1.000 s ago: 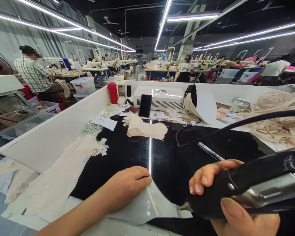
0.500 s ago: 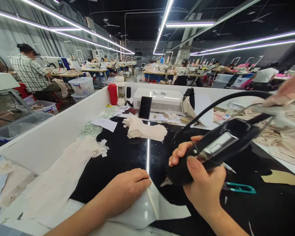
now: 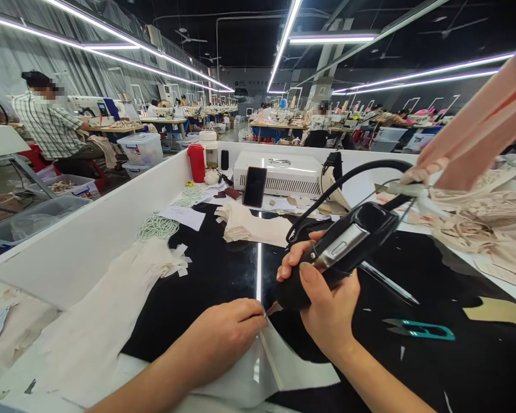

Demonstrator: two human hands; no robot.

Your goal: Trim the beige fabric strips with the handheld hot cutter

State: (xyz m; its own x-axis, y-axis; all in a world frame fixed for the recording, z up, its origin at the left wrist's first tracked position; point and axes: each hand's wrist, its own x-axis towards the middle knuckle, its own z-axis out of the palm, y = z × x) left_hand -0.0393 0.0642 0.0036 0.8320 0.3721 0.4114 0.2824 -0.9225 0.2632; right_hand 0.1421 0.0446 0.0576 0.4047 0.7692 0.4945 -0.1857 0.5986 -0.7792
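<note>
Fingers bent and thumb low, my left hand [image 3: 236,330] pinches the upper tip of a pale sheet [image 3: 305,374] of material with a narrow folded strip along it. My right hand [image 3: 333,318] wraps round a black corded hand tool [image 3: 337,252] with a silver panel; its exact kind is unclear. The tool's rounded lower end sits just right of my left fingertips. Whether it touches the sheet is hidden. A thick black cord [image 3: 348,178] loops from its upper end, by a pink cloth strip [image 3: 468,132]. Teal thread snips [image 3: 425,329] and a pen [image 3: 391,284] lie to the right.
On the black work surface [image 3: 210,275] lie a stack of cream fabric pieces [image 3: 253,225] and more pale fabric [image 3: 94,304] at left. Behind stand a phone [image 3: 254,187], a white vented box [image 3: 279,172] and a red bottle [image 3: 196,163]. A co-worker [image 3: 47,120] sits at left.
My right hand has brought the tool left, closer to my left fingers, uncovering the pen and snips. The pink strip at right shows more fully. My left hand has barely shifted.
</note>
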